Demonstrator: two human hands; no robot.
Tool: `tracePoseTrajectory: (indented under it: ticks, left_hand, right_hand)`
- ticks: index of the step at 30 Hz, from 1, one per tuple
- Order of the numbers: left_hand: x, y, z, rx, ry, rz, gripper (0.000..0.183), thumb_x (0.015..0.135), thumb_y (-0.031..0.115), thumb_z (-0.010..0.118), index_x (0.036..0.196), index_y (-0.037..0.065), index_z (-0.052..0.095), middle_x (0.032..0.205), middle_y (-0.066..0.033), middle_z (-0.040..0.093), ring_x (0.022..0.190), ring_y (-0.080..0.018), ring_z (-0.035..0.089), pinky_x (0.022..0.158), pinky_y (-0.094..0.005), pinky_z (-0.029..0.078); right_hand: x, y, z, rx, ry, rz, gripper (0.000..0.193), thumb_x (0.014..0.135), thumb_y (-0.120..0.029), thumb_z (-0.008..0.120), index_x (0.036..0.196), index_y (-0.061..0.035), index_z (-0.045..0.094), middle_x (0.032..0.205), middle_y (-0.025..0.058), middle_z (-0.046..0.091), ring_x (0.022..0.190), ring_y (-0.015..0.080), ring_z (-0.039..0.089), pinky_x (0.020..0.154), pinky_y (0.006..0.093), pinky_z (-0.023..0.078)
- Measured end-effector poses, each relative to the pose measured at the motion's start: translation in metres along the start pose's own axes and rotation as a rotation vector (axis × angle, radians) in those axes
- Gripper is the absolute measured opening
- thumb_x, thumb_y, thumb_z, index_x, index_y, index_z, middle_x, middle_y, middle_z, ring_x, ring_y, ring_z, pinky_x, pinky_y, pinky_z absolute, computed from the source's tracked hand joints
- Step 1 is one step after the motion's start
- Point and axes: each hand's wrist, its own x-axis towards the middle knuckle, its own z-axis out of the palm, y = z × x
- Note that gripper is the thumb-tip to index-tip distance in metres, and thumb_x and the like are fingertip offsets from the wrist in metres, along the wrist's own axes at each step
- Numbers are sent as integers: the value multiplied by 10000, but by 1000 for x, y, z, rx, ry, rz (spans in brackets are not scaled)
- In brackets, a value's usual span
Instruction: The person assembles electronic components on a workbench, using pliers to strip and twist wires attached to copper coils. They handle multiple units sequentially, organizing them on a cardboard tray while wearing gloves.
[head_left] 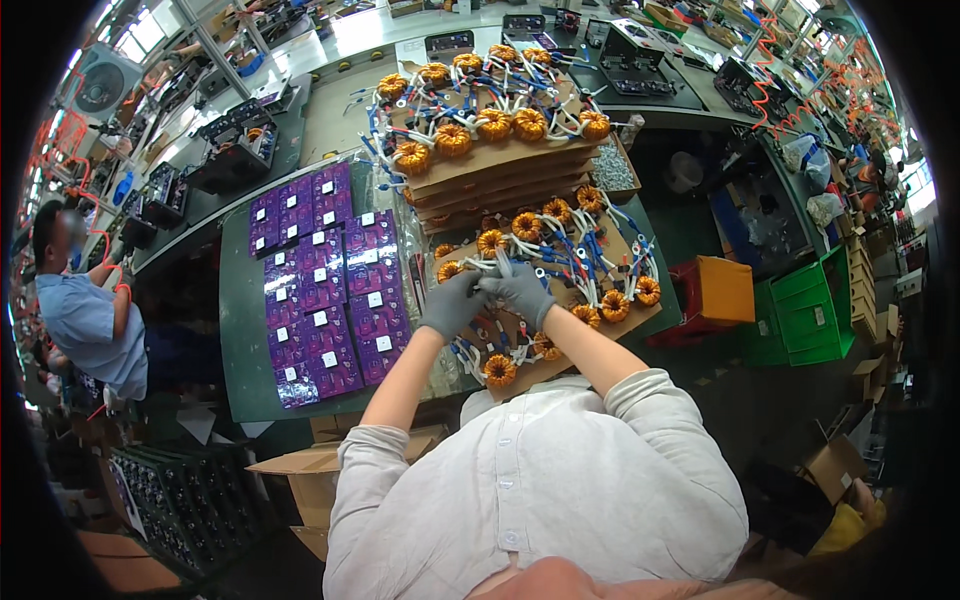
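Note:
My left hand (452, 306) and my right hand (520, 292), both in grey gloves, meet over a cardboard sheet of copper-wound ring coils. Their fingers are bent together, with the fingertips nearly touching. Whatever lies between them is too small and covered to make out. One coil (449, 271) sits just beyond my left hand, and another coil (499, 370) lies nearer my body. White and blue leads (575, 255) with metal ring ends spread across the sheet to the right of my right hand. Behind, more coils (493, 125) top a stack of cardboard layers (500, 175).
Purple circuit boards (322, 275) with white square labels cover the table's left side. A box of small metal parts (614, 170) stands beside the stack. An orange bin (724, 290) and a green crate (808, 310) are at right. A person (85, 310) works at far left.

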Motion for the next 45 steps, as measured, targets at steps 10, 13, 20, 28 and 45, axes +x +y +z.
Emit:
tracePoseTrajectory:
  ticks: [10, 13, 20, 28, 45]
  left_hand:
    - [7, 6, -23, -39, -198, 193, 344, 818, 392, 543, 906, 101, 705, 824, -149, 608, 794, -318, 603, 716, -388, 467]
    - [27, 6, -17, 197, -165, 297, 270, 808, 274, 543, 986, 122, 679, 841, -133, 614, 816, -310, 609, 715, -388, 477]
    - [42, 20, 6, 698, -227, 377, 180, 758, 188, 598, 922, 137, 652, 921, -123, 602, 886, -296, 598, 749, -409, 471]
    - [54, -6, -8, 155, -169, 341, 245, 723, 218, 646, 937, 99, 663, 956, -117, 574, 944, -294, 572, 826, -376, 467]
    - [54, 2, 7, -156, 38, 63, 419, 723, 197, 684, 1111, 59, 606, 966, -113, 657, 905, -222, 638, 807, -311, 488]
  right_hand:
    - [-31, -19, -48, -57, 11, 95, 227, 931, -267, 523, 1059, -83, 563, 662, -27, 486, 507, 38, 403, 411, 170, 302]
    - [-44, -31, -45, -134, -61, 164, 261, 938, -320, 501, 1093, -112, 526, 649, -26, 472, 460, 36, 359, 401, 165, 279]
    - [-49, -25, -63, -19, -78, 155, 227, 916, -300, 527, 1050, -131, 454, 674, -28, 421, 450, 27, 322, 370, 171, 248]
    - [-55, -36, -73, 154, -26, 107, 171, 901, -238, 571, 943, -90, 496, 648, 0, 481, 414, 35, 356, 351, 185, 251]
    - [-14, -15, -64, -419, 186, -82, 252, 778, -247, 667, 892, -23, 653, 745, 66, 633, 730, 166, 596, 698, 321, 463]
